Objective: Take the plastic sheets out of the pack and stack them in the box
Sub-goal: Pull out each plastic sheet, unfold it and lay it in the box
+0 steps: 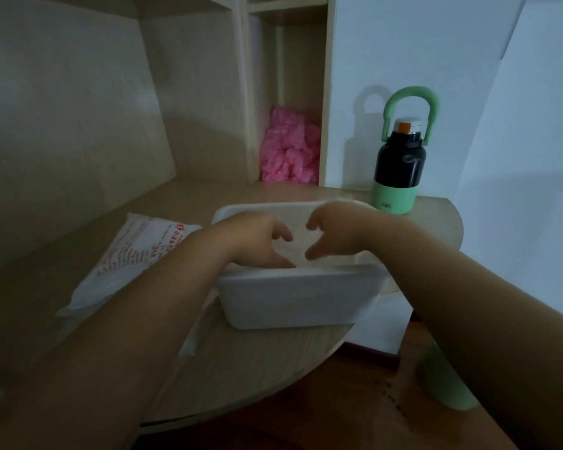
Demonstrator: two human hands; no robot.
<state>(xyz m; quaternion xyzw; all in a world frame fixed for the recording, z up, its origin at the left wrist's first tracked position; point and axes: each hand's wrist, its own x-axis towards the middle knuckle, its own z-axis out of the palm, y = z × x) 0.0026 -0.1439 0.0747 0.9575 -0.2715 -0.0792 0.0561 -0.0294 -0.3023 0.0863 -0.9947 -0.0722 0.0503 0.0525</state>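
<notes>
Down inside the white box [290, 300] with left hand [260, 241] and right hand [335, 232], both curled inward; cannot tell whether gripping plastic sheets or just settling them. Probably mid-stacking. Next, judging by layout: back to the pack [134, 254], lying left of the box on the tabletop [257, 368]. Red print there, and bottle [398, 164] logo, unreadable.

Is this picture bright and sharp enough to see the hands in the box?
Head view: dim overall; the left hand and right hand are blurred over the white rectangular plastic box; the black-and-green handled bottle throws a shadow on the white wall.
</notes>
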